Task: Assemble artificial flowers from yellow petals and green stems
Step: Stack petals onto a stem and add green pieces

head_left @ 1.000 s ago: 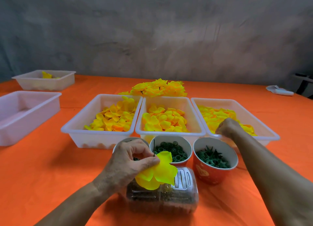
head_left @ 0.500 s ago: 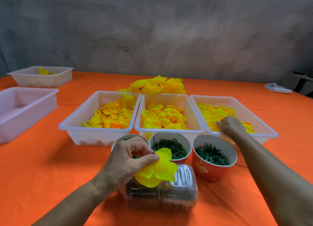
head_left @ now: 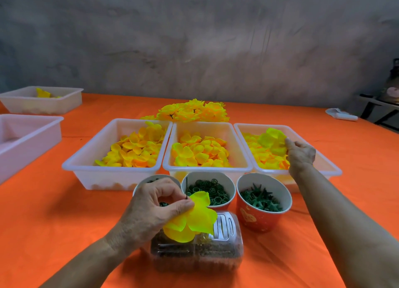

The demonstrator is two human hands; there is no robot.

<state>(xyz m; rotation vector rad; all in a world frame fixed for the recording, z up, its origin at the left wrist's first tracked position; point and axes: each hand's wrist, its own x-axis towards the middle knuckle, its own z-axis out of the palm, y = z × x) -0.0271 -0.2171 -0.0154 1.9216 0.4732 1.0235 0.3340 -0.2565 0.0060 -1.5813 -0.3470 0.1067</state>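
Left hand (head_left: 155, 210) pinches stem (head_left: 186, 188) and petal layer (head_left: 194, 220); right hand (head_left: 299, 155), pinching 1 petal piece (head_left: 271, 139) above the right tray (head_left: 332, 169), should lift it singly.

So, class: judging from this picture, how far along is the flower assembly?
Done: a pile of finished flowers lies behind the trays. In hand: the left hand pinches a partly built flower, while the right hand lifts a petal piece from the right tray. Left: three trays hold many loose petals.
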